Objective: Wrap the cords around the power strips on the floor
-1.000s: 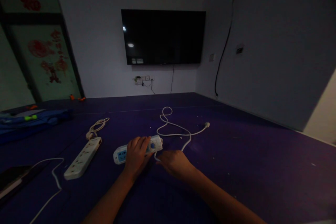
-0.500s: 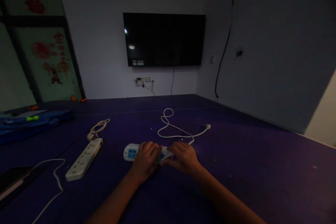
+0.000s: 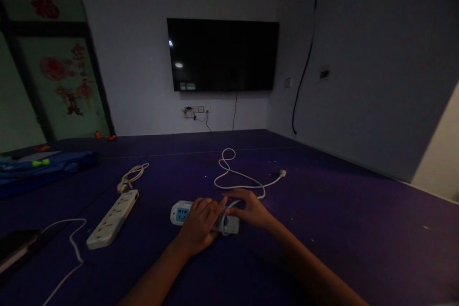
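Note:
A white power strip (image 3: 174, 213) with blue socket faces lies on the purple floor in front of me. My left hand (image 3: 201, 224) is closed over its middle, hiding that part. With thumb and fingertips my right hand (image 3: 250, 209) pinches the white power cord (image 3: 224, 229) near the strip's right end. There the cord bends in a loop at the strip. Beyond my hands the rest of the cord curls across the floor, ending in a white plug (image 3: 282, 173).
Left of my hands lies a second white power strip (image 3: 112, 220) with its coiled cord (image 3: 134, 174). A thin white cable (image 3: 73, 239) runs to a dark flat object (image 3: 16, 244). Blue cloth (image 3: 68, 162) is farther left. A television (image 3: 224, 55) hangs on the wall.
My right hand has lifted slightly and drawn the cord into a visible loop at the strip's right end. The strip is tilted somewhat more, its right end nearer me. My left hand keeps its hold.

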`<state>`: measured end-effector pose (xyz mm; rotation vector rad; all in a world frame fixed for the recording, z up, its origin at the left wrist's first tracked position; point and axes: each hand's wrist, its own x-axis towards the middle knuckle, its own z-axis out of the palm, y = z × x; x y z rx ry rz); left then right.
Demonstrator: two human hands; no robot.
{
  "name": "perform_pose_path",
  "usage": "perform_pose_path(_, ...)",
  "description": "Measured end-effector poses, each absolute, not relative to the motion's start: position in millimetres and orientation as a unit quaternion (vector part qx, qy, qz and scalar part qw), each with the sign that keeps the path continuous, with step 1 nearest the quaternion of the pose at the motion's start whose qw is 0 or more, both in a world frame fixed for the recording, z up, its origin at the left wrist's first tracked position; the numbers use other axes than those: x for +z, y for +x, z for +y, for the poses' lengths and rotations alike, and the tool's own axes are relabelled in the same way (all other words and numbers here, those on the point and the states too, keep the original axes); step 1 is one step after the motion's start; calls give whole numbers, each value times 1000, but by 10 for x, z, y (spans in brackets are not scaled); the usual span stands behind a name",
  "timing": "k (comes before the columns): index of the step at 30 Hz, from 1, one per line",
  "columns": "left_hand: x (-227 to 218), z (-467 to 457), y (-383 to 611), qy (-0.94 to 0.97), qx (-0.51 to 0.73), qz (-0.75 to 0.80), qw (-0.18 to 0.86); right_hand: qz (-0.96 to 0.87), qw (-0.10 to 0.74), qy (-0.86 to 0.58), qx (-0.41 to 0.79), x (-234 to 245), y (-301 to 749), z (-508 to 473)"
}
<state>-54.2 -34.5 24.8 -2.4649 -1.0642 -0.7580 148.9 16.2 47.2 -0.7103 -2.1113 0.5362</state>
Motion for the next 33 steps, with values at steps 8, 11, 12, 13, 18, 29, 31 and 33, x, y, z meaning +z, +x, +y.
perform_pose_path(8,256,-384,-511,-879,-287,-358,127,-810,391,-281,334,445,1477,202)
perform_pose_path(11,242,-392,-494,-873,-314,-358,105,-797,394,-276,365,424,1465,220)
perform_pose_path(12,237,-395,-488,-872,-321,-356,101,-792,395,-273,377,416,1462,224)
perform_pose_path(13,232,-398,-482,-870,-328,-354,99,-786,397,-270,390,408,1459,227)
perform_pose_path(18,215,-409,-472,-864,-350,-348,100,-751,418,-257,443,388,1428,213)
perform_pose_path(29,197,-417,-474,-827,-415,-347,154,-721,437,-327,426,182,1373,328)
perform_pose_path(31,210,-422,-467,-810,-437,-356,161,-735,441,-330,396,141,1358,335)
perform_pose_path(33,226,-420,-462,-795,-452,-366,170,-758,433,-322,367,124,1339,317)
